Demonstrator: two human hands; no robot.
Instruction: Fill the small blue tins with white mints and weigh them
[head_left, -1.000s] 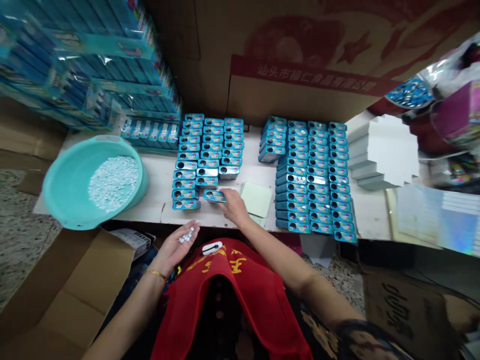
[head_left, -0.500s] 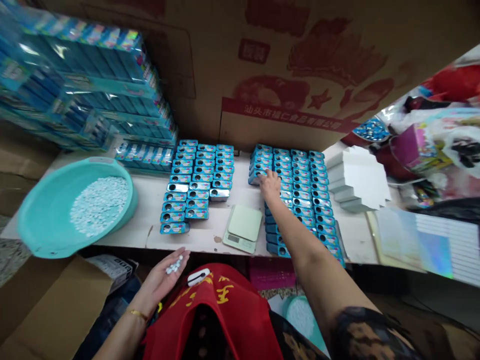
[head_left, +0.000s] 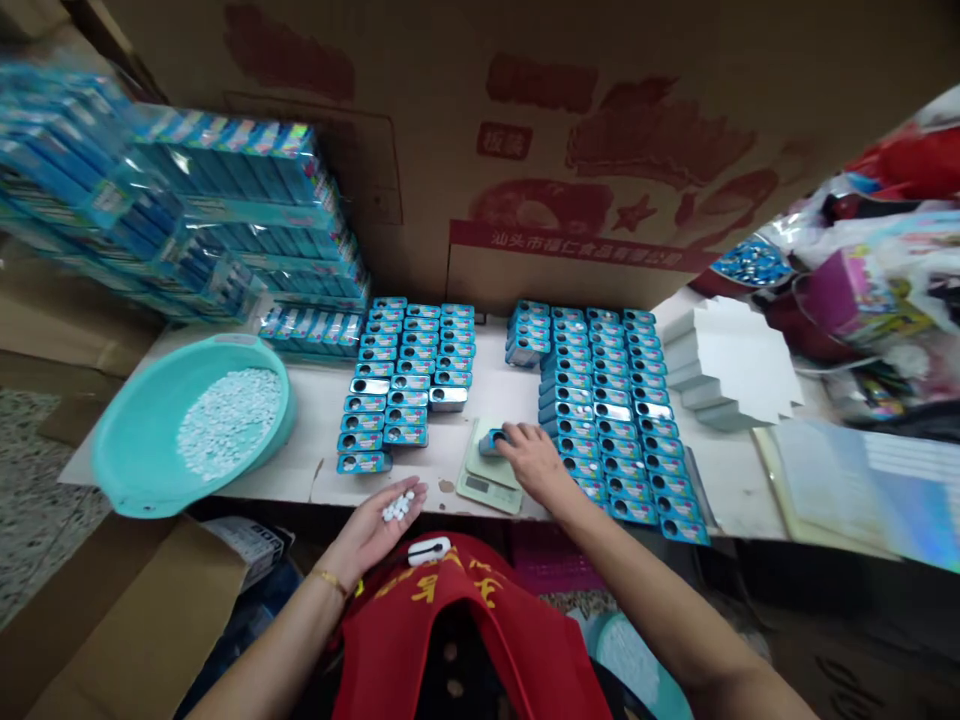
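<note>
My left hand (head_left: 379, 528), palm up and slightly cupped at the table's front edge, holds a small heap of white tablets (head_left: 398, 506). My right hand (head_left: 534, 462) grips one small blue box (head_left: 493, 442) with a dark round hole, over the plate of a pale green digital scale (head_left: 480, 484). Whether the box rests on the plate, I cannot tell. Rows of the same blue boxes stand on both sides of the scale: a left group (head_left: 409, 382) and a larger right group (head_left: 611, 415). Several in the right group have something white at their holes.
A turquoise basin (head_left: 112, 440) of white tablets stands at the left. Behind it rise wrapped stacks of blue boxes (head_left: 247, 200). A large cardboard carton (head_left: 420, 130) closes off the back. White card stacks (head_left: 739, 365) and plastic sheets (head_left: 832, 470) lie right. Another basin (head_left: 667, 695) sits below.
My right hand has taken a blue box from the short column at the back and brought it forward to the scale. My left hand, still holding tablets, has moved right, nearer the scale.
</note>
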